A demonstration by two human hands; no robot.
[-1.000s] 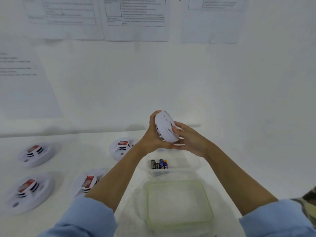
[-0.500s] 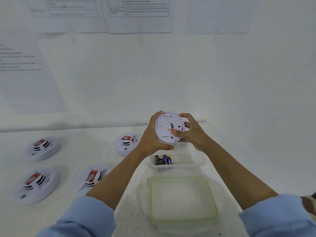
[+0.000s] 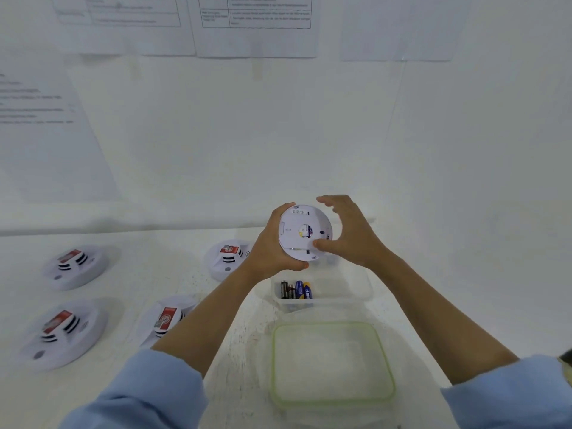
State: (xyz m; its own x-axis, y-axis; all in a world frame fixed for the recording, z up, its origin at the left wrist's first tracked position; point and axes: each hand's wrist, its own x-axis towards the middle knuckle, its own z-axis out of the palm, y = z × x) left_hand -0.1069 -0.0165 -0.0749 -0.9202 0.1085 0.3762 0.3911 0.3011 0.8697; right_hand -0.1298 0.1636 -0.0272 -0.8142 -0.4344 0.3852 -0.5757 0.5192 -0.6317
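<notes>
Head view: left hand grips the white smoke detector by its left rim, held in the air above the clear tub of batteries. Right hand is spread, thumb pressing the detector's back, fingers arched just off the rim. Green-rimmed lid lies nearer.

Here's the setting: a white table stretches across the lower view, washed in bright, even light with only faint, soft shadows on its top. Right behind the table rises a plain white wall, and high above the table hang a ruled left sheet, a middle sheet with boxed text and a pale right sheet. Above the table's left end, a large side sheet carries lines too blurred to read.
</notes>
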